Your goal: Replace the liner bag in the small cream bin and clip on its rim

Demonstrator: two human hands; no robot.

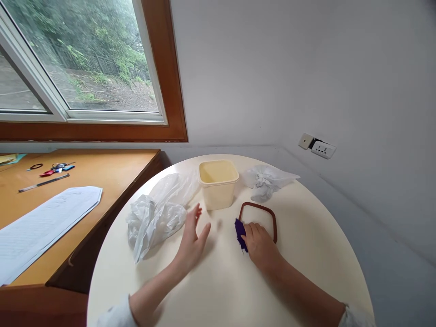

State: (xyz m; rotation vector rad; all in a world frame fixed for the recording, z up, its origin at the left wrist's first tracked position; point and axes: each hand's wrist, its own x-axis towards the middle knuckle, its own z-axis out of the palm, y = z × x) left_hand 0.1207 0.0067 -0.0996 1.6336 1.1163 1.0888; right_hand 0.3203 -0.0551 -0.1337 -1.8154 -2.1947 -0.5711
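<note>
My right hand (260,245) is closed over a scrap of dark purple cloth (240,232), whose frayed end sticks out to the left of the fingers. Under and behind that hand lies a reddish-brown square ring (259,205) with rounded corners; the hand hides its near side. My left hand (194,240) hovers over the table, thumb and fingers apart, holding nothing. Just beyond it stands a cream plastic bin (218,195), upright, its inside partly visible. Left of the left hand is a crumpled clear plastic bag (160,218).
A second crumpled plastic bag (267,179) lies at the back right of the round cream table (218,290). On the left, a wooden desk (126,170) bears papers (51,222), a pen (44,183) and keys (58,168). A wall socket (323,149) is at right.
</note>
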